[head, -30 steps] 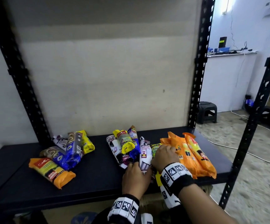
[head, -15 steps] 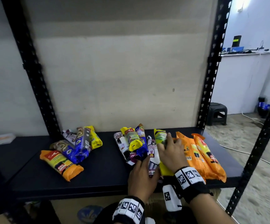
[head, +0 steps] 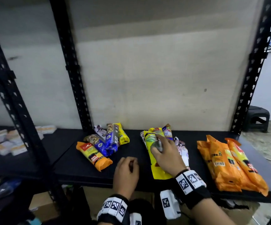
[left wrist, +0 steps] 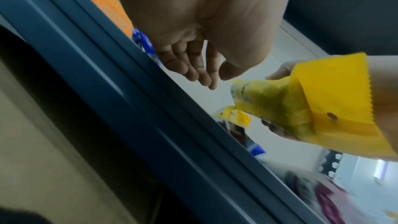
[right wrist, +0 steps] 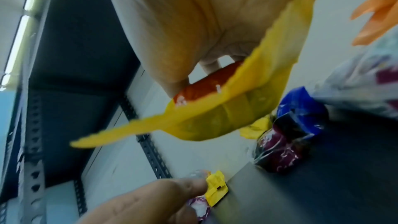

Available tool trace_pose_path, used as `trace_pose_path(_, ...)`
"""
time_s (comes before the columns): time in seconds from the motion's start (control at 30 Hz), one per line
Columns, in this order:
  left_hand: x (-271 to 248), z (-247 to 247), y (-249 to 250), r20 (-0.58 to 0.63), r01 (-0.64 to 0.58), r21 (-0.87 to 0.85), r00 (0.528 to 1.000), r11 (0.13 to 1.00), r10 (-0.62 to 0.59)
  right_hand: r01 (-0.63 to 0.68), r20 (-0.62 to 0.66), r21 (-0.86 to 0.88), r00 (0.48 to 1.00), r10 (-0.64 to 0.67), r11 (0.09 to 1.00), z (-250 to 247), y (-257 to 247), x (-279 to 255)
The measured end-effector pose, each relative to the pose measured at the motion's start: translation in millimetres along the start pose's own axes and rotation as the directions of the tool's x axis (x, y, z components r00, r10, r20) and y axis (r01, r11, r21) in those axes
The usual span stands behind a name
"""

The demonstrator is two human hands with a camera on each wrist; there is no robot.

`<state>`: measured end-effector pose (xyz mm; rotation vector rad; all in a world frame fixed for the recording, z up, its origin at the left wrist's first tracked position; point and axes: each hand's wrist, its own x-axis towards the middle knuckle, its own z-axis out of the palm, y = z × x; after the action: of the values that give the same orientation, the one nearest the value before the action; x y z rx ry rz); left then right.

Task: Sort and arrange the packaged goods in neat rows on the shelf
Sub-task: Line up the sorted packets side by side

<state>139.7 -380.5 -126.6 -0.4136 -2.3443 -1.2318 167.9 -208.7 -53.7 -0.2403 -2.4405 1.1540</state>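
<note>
My right hand grips a long yellow packet and holds it above the middle pile on the black shelf. The right wrist view shows the yellow packet from below, with my thumb and fingers curled round it. It also appears in the left wrist view as the yellow packet. My left hand hovers over the shelf's front edge with loosely curled fingers and holds nothing. A white packet lies just right of my right hand.
A mixed pile of blue, yellow and orange packets lies left of centre. Several large orange packets lie side by side at the right end. Black slotted uprights frame the bay. Boxes sit on the neighbouring shelf.
My right hand has lifted the yellow packet from beside the orange packets and carried it left, over the middle pile. My left hand has come off the white packet and moved left.
</note>
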Motion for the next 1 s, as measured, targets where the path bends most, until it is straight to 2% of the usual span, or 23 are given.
trace_pose_path(0.07,8.1,-16.8,-12.2,-0.042,0.017,0.027,0.999,0.999,-0.016,0.04,0.004,0.001,0.999,-0.04,0.999,8.6,-10.5,-1.3)
trace_pose_path(0.2,28.9,-43.7,-25.7,-0.125,0.028,0.078,0.992,0.997,-0.019,0.05,0.152,-0.057,0.987,-0.041,0.997,33.9,-18.9,-2.9)
trace_pose_path(0.33,58.2,-60.2,-34.9,-0.14,0.085,0.188,0.988,0.978,-0.059,0.054,0.18,-0.141,0.983,-0.028,0.989,52.8,-14.6,-2.6)
trace_pose_path(0.4,76.3,-64.8,-40.6,-0.118,0.13,0.244,0.988,0.961,-0.103,0.064,0.178,-0.167,0.983,-0.033,0.984,58.2,-12.2,-1.5)
trace_pose_path(0.53,109.2,-68.5,-41.8,-0.028,0.144,0.331,0.989,0.933,-0.143,0.096,0.167,-0.225,0.984,-0.059,0.97,64.6,-9.8,-0.5)
trace_pose_path(0.73,140.4,-54.7,-44.9,0.113,0.261,0.379,0.939,0.888,-0.324,0.087,0.145,-0.325,0.989,-0.041,0.942,68.3,-5.3,-3.4)
trace_pose_path(0.87,147.8,-48.7,-46.9,0.141,0.273,0.457,0.917,0.846,-0.373,0.113,0.187,-0.414,0.982,-0.036,0.903,66.4,-6.5,-1.9)
trace_pose_path(1.0,146.3,-51.3,-50.6,0.152,0.311,0.431,0.9,0.847,-0.408,0.128,0.297,-0.492,0.955,0.028,0.861,60.4,-15.7,5.9)
